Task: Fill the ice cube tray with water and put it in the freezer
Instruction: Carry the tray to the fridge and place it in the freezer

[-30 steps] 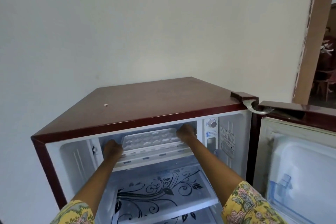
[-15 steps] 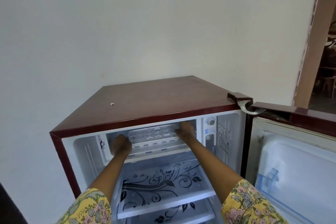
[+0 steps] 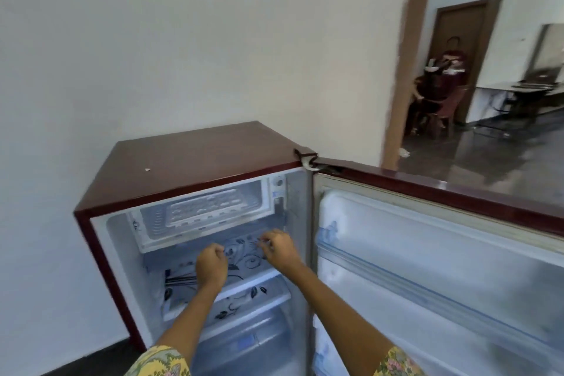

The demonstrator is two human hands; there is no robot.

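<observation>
ice tray [image 3: 204,206] sits flat in freezer box [image 3: 201,217] at top of open fridge [image 3: 195,159], touched by neither hand. placing step looks done; next likely calls for swinging fridge door [image 3: 442,241] closed. left hand [image 3: 211,264] curled in loose fist, holding nothing. right hand [image 3: 280,249] fingers bent, apparently empty, just below freezer box.
</observation>
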